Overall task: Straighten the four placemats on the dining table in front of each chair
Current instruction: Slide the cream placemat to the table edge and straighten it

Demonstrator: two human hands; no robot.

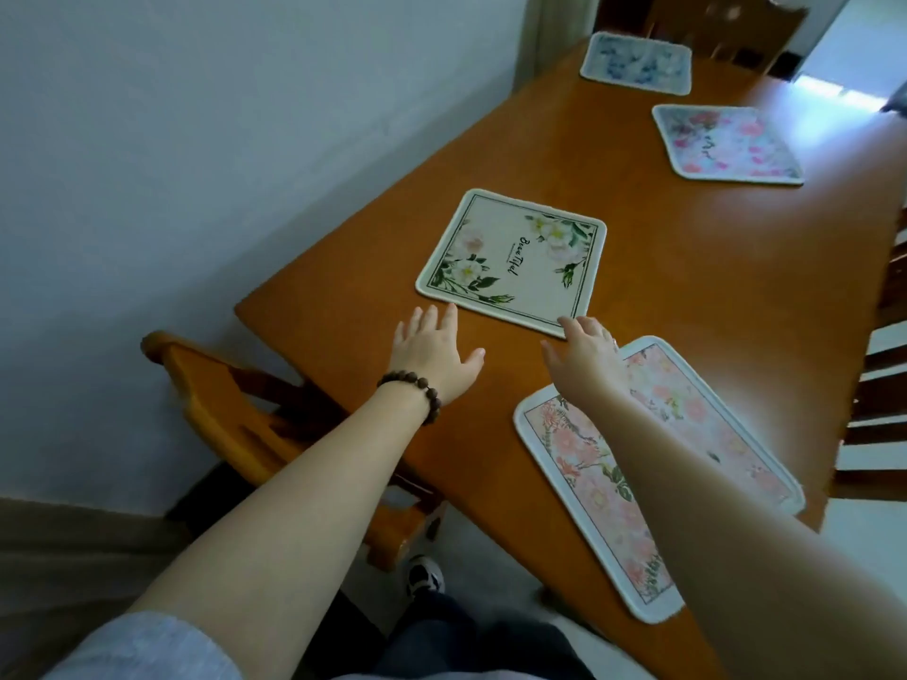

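A wooden counter (613,154) carries four placemats. Both hands reach for the cream placemat with white flowers (513,257), which lies skewed, just ahead of the fingertips. The left hand (434,350), fingers spread and empty, hovers just short of its near edge. The right hand (586,358), open and empty, touches its nearest corner, so it is nearer. A pink floral placemat (579,458) lies under the right forearm.

A home dining room: a long wooden surface (638,247) stands against a plain white wall (196,139), with matching wooden chairs (255,414) drawn up to it and four floral placemats (515,257) laid out along its top.
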